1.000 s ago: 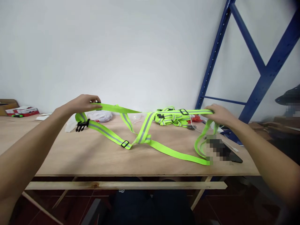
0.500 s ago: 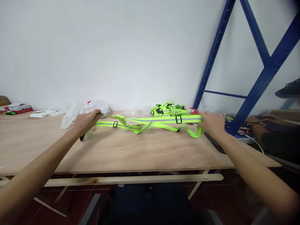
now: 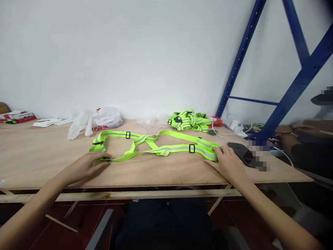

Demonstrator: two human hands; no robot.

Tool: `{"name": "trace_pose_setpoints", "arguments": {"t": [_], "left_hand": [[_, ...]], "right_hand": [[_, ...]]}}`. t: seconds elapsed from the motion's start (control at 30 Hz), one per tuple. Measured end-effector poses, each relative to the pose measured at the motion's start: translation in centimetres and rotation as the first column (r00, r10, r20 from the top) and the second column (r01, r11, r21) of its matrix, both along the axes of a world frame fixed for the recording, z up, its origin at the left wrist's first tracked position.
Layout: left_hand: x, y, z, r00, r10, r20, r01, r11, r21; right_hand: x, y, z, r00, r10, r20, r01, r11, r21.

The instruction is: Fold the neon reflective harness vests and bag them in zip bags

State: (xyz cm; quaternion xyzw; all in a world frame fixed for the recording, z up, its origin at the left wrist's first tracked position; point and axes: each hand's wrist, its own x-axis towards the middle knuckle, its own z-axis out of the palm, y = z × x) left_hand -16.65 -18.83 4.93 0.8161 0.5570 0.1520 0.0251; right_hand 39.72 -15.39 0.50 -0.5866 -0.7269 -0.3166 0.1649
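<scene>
A neon-yellow reflective strap harness point(image 3: 171, 148) with grey stripes and black buckles lies spread across the wooden table, its straps crossing near the middle. At its near left end, my left hand point(image 3: 87, 168) has thumb and fingers around a strap by a black buckle. My right hand point(image 3: 230, 165) is at the opposite end, its fingers over the looped strap and the thumb low beside it. Behind the harness, a heap of similar yellow straps point(image 3: 188, 121) sits against the wall.
A dark phone point(image 3: 240, 152) lies right of my right hand, near white cables and a charger point(image 3: 234, 126). White plastic bags point(image 3: 106, 118) and a clear bag point(image 3: 148, 121) are at the back. A blue metal rack point(image 3: 282, 100) stands right, with another person's arm point(image 3: 286, 139) beyond.
Both hands have come down and nearer with the harness. Its straps, stretched above the table before, now rest on the surface and are spread wider front to back.
</scene>
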Motion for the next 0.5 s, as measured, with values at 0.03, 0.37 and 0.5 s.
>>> {"name": "trace_pose_setpoints", "arguments": {"t": [0.03, 0.37, 0.5], "left_hand": [[0.1, -0.5, 0.1, 1.000, 0.012, 0.002, -0.012, 1.000, -0.020], [0.8, -0.4, -2.4, 0.998, -0.054, -0.031, 0.057, 0.991, 0.119], [-1.7, 0.1, -4.2, 0.996, 0.046, -0.080, -0.028, 0.976, 0.218]], "right_hand": [[0.1, -0.3, -0.3, 0.997, 0.052, -0.052, -0.052, 0.999, -0.002], [4.7, -2.0, -1.0, 0.871, 0.231, -0.433, -0.292, 0.953, -0.078], [6.6, -1.8, -1.5, 0.877, 0.229, -0.422, -0.288, 0.954, -0.081]]}}
